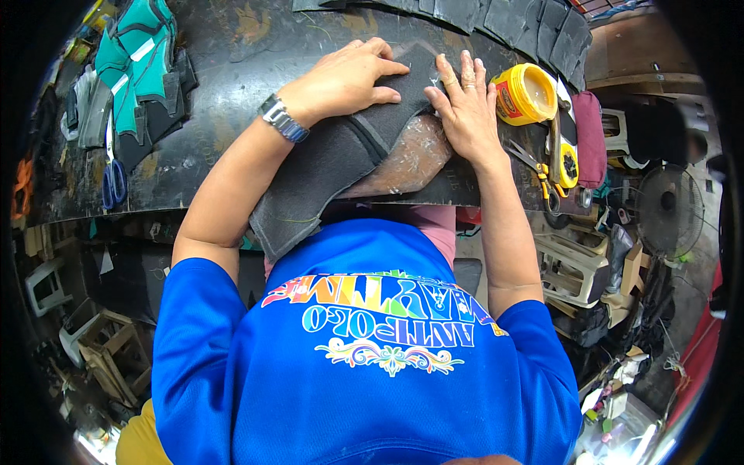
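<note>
A dark grey felt-like fabric piece [310,178] lies on the black table, its lower corner hanging over the front edge. My left hand [349,81], with a metal watch at the wrist, rests on its upper left part, thumb and forefinger apart and the other fingers bent. My right hand [468,116] lies flat with spread fingers on the fabric's right edge. Between my hands, a curved brown piece [411,159] spotted with whitish smears shows beneath the fabric. An open yellow tub [525,94] of pale paste stands just right of my right hand.
Yellow-and-black scissors [540,172] and a yellow tape measure [568,164] lie at right, near a maroon roll [589,139]. Blue-handled scissors [114,182] and teal-and-black cut pieces [139,70] lie at left. Black pieces [511,27] line the far edge. A fan [669,209] stands right.
</note>
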`<state>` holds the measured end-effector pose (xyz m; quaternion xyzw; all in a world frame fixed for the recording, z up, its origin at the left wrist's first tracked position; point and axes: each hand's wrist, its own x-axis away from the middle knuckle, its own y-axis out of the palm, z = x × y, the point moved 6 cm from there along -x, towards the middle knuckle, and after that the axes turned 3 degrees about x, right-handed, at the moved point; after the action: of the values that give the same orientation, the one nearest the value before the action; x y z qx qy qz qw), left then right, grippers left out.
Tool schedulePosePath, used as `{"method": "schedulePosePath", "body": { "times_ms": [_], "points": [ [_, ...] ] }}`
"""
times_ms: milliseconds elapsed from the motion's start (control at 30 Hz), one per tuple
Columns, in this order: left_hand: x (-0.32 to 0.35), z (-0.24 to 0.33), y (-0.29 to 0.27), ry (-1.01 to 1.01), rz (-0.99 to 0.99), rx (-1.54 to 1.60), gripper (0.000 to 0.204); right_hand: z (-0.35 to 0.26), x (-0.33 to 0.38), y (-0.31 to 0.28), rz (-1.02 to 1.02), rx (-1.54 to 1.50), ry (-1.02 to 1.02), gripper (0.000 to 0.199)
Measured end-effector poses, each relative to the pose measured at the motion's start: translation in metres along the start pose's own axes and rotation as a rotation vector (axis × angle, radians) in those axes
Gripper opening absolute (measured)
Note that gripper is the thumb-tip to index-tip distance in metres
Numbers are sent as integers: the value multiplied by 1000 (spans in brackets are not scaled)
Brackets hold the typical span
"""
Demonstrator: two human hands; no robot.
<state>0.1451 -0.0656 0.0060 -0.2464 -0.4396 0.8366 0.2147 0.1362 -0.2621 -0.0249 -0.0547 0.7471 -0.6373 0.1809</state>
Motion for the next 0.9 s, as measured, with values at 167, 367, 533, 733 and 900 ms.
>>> {"method": "schedulePosePath", "body": {
  "times_ms": [167, 367, 533, 733, 900],
  "points": [
    [13, -9, -14, -84, -100, 99, 50, -3, 1, 1, 27, 64, 76, 84],
    [17, -11, -17, -51, -100, 153, 48, -3, 0, -6, -57, 157, -69, 83],
    [18, -15, -15, -41, -131, 213, 48, -20, 4, -21, -66, 316, -245, 77],
    [17, -17, -15, -33, -158, 238, 47, -46, 22, -28, -104, 298, -367, 77],
    [17, -18, -14, -35, -151, 253, 48, -81, 54, -25, -197, 155, -459, 84]
  ]
}}
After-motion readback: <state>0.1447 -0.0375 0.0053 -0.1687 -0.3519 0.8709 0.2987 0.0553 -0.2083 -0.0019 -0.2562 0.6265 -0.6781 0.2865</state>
